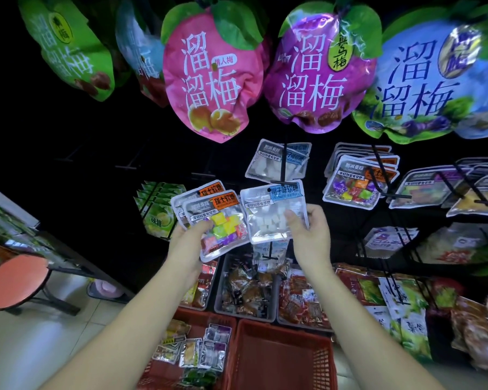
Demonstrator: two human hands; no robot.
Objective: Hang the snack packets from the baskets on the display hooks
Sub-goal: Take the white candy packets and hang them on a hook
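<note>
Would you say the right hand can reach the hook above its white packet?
Probably yes: the right hand holds the white packet right at the hook's front end, nothing between them; the left hand holds colourful packets aside.

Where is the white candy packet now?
Head view, centre: the right hand holds the white candy packet, beside the colourful packets in the left hand.

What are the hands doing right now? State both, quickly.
Left hand: grips two colourful candy packets.
Right hand: pinches the white candy packet.
</note>
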